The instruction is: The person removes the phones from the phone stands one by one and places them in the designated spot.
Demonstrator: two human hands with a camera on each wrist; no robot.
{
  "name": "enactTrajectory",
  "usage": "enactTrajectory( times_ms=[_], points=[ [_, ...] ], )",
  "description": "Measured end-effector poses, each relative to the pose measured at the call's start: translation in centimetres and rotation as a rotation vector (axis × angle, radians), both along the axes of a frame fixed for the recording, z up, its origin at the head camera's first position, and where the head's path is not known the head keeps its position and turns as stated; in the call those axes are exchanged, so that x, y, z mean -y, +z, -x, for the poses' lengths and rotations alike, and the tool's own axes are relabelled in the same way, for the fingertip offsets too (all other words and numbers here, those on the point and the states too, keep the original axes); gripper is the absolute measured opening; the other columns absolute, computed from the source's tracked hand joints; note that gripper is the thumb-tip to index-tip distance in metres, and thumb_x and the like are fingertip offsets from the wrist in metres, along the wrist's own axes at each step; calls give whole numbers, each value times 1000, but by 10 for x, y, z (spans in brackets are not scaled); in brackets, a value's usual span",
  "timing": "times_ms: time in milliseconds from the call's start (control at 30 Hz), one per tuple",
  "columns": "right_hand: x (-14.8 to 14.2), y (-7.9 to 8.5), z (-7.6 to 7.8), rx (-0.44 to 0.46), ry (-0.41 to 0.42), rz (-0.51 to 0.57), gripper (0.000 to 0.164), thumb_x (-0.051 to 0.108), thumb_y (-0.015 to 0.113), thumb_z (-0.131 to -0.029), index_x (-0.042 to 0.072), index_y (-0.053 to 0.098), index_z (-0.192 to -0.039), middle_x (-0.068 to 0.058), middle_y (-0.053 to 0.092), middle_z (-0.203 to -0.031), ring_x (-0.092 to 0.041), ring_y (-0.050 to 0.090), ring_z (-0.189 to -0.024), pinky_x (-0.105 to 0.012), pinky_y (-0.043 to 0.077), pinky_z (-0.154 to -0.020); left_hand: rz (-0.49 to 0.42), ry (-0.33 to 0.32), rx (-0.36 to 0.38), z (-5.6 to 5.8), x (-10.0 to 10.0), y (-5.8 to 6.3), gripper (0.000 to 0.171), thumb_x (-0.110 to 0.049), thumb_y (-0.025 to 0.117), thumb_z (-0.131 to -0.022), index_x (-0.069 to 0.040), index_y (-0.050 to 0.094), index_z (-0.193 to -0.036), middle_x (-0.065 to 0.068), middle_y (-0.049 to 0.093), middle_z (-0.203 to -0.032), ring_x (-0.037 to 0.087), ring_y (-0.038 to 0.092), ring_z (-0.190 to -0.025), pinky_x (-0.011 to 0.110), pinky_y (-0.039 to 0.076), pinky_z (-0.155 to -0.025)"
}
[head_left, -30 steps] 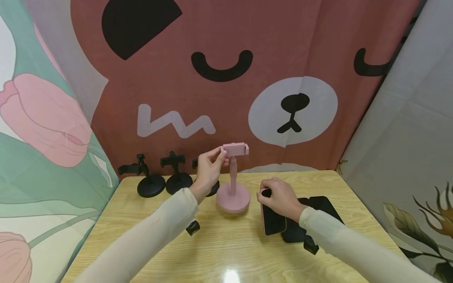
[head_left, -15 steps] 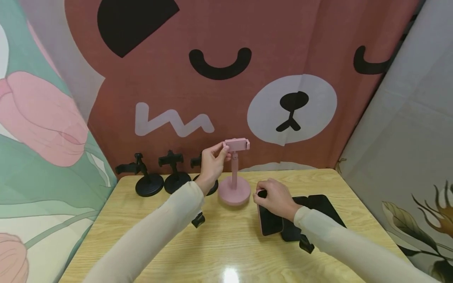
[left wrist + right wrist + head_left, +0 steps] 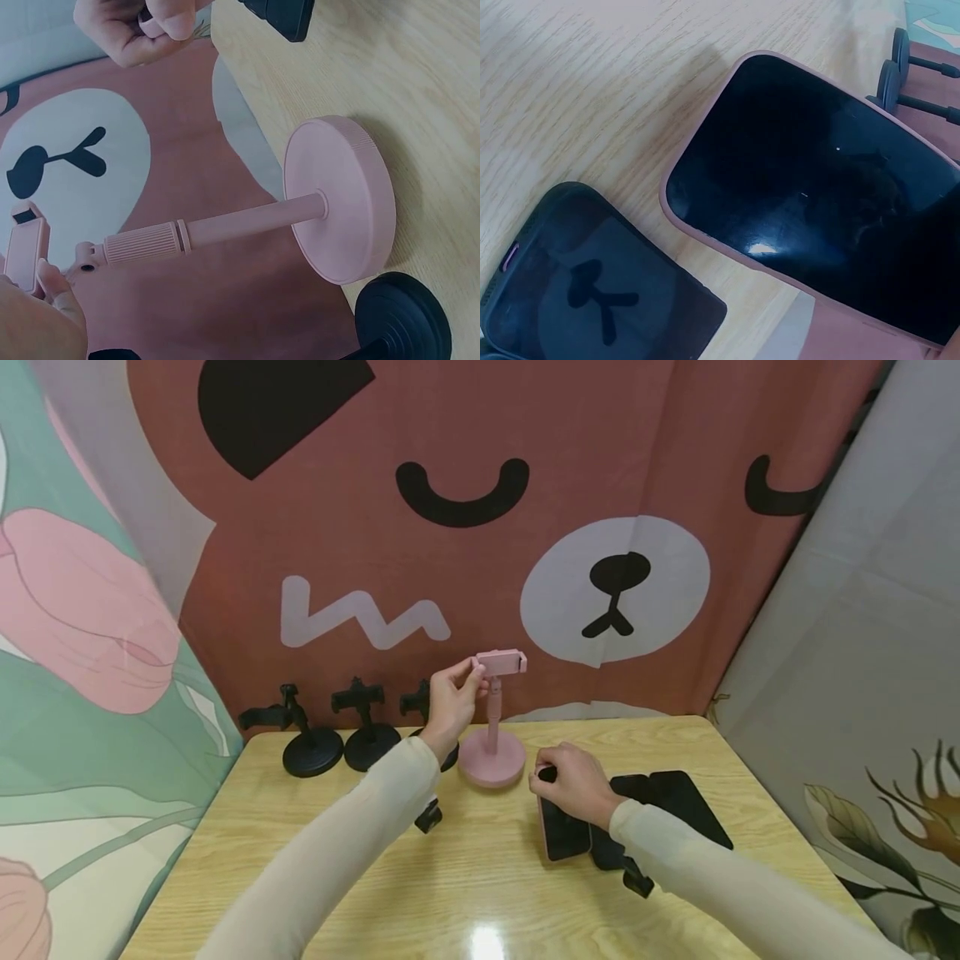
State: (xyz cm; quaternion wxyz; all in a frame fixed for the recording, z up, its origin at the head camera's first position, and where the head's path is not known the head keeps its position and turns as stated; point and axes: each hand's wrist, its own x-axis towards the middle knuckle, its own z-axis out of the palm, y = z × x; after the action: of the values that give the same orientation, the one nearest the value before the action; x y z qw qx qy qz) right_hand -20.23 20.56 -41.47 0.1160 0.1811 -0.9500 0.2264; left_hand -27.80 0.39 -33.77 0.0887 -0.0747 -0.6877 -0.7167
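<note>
A pink phone stand (image 3: 492, 762) with a round base and a ribbed pole is near the table's back edge. My left hand (image 3: 452, 697) pinches the left end of its clamp (image 3: 501, 662). The clamp is spread with no phone in it. To the right, my right hand (image 3: 576, 781) grips the upper end of a smartphone (image 3: 566, 837) in a pink case. Its dark screen (image 3: 802, 187) faces up in the right wrist view. The phone is tilted and apart from the stand. The right fingertips are partly hidden in the head view.
Several black phone stands (image 3: 312, 752) line the back left, one partly behind my left hand. Dark phones (image 3: 690, 810) lie on the wooden table (image 3: 420, 893) under and beyond my right wrist. A patterned cloth (image 3: 337, 543) hangs behind the table.
The pink stand has shifted slightly back, with my left hand still on its clamp. My right hand has moved a little left with the smartphone.
</note>
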Motion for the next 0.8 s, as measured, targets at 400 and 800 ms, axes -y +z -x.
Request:
enactTrajectory(
  times_ms=[400, 800],
  points=[
    [0, -6, 4, 2, 6, 1, 18, 21, 69, -87, 27, 61, -72, 13, 53, -68, -9, 41, -63, -23, 34, -56, 2, -7, -13, 3, -10, -2, 38, -14, 61, -101, 0, 62, -136, 15, 74, -96, 8, 68, -79, 26, 62, -81],
    [0, -8, 6, 11, 4, -19, 19, 22, 69, -87, 27, 60, -71, 13, 53, -67, -9, 41, -63, -23, 33, -56, 14, -3, 7, 7, -13, -11, 33, -14, 60, -102, -3, 66, -133, 20, 72, -96, 7, 62, -70, 20, 58, -66]
  ],
)
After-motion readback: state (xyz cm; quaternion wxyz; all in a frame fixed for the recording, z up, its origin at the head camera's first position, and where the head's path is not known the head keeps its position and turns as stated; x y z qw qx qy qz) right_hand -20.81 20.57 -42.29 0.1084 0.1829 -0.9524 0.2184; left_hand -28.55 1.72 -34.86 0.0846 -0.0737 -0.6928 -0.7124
